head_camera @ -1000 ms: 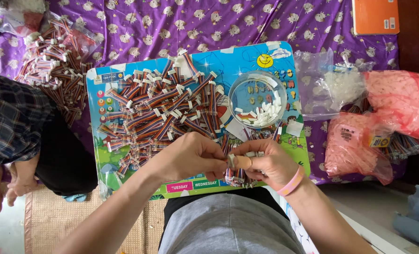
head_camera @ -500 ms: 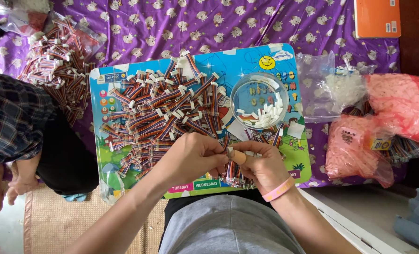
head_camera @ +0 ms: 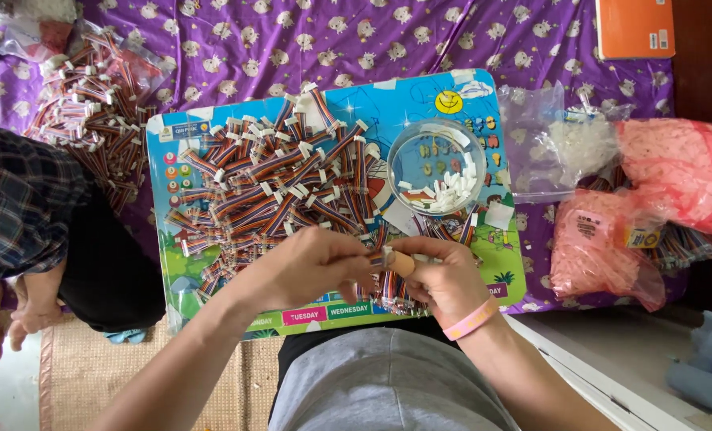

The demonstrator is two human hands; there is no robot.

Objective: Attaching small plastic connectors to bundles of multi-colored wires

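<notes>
Right now a short rainbow ribbon cable (head_camera: 384, 275) sits pinched between both hands over the near edge of the colourful board (head_camera: 460, 88). Left hand (head_camera: 308, 267) has its fingers clenched around the cable's end, and right hand (head_camera: 444, 279), pink wristband (head_camera: 469, 321) on, grips it from the other side. Just beyond, a big heap of cables (head_camera: 276, 187) covers the board, beside a clear bowl (head_camera: 437, 166) of white connectors. Pink bags (head_camera: 675, 172) lie well off right; another person's checked sleeve (head_camera: 12, 199) is left.
</notes>
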